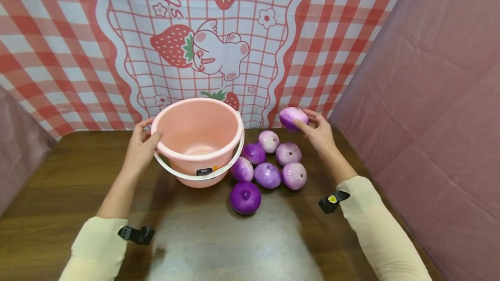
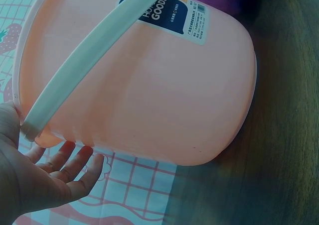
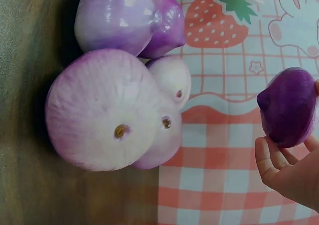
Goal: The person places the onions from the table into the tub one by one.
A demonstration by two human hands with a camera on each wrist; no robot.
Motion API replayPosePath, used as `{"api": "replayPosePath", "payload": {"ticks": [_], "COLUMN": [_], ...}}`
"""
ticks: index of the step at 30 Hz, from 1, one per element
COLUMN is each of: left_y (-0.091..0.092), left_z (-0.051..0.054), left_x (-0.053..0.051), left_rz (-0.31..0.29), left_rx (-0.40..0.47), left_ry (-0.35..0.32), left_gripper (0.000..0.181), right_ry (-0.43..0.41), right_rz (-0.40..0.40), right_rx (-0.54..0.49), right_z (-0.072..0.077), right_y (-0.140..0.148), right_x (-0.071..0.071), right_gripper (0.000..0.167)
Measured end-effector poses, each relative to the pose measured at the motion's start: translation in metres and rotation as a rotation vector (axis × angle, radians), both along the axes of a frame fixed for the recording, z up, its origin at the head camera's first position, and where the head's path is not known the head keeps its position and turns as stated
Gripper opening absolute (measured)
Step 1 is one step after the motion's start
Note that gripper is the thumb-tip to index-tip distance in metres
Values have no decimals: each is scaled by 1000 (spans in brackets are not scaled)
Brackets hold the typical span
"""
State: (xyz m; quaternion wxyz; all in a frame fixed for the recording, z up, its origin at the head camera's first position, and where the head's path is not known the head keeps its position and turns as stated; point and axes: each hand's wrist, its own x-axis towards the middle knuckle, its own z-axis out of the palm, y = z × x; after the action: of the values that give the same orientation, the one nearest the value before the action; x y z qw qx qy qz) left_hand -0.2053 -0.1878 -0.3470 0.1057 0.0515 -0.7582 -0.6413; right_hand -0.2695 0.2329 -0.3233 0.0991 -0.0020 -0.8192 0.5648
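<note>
Checked cloth point(image 1: 328, 25) with strawberry print stands across the back, its lower part meeting the tabletop's far edge. Brown tabletop point(image 1: 203, 237), wood grain; open stretches left of the bucket out to the left edge, plus a wide one toward the near side. Right edge runs along pink cloth point(image 1: 429, 99), close to the right forearm, so room is tight there. Pink bucket point(image 1: 197, 131) left of centre, near the far edge, mouth up, inner wall and floor showing; white handle point(image 1: 168, 167) hangs across its near side, passing by a label point(image 1: 205, 171). Pale sleeves point(image 1: 386, 229) on both arms. Left hand point(image 1: 138, 148) grips the bucket's left rim, thumb at the lip, other fingers outside. Right hand point(image 1: 318, 133) holds a purple onion point(image 1: 290, 119) between thumb and fingers, raised off the tabletop, right of the bucket, in front of the checked cloth; a gap separates it from the rim. Seven other onions point(image 1: 267, 175) sit bunched on the tabletop right of the bucket, leftmost ones just beside its wall, dark purple one nearest the viewer. Black wrist cameras point(image 1: 136, 235) at both cuffs, smallest.
</note>
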Motion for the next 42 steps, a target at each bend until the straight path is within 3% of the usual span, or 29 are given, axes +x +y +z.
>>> {"api": "replayPosePath", "payload": {"ticks": [15, 42], "left_y": [-2, 0], "left_z": [-1, 1], "left_x": [0, 2], "left_rz": [4, -11], "left_rx": [-14, -19], "left_ry": [2, 11], "left_gripper": [53, 53], "right_ry": [22, 68], "right_rz": [63, 106], "right_rx": [14, 36], "right_z": [21, 41], "right_y": [-21, -45], "right_x": [8, 15], "right_gripper": [62, 55]}}
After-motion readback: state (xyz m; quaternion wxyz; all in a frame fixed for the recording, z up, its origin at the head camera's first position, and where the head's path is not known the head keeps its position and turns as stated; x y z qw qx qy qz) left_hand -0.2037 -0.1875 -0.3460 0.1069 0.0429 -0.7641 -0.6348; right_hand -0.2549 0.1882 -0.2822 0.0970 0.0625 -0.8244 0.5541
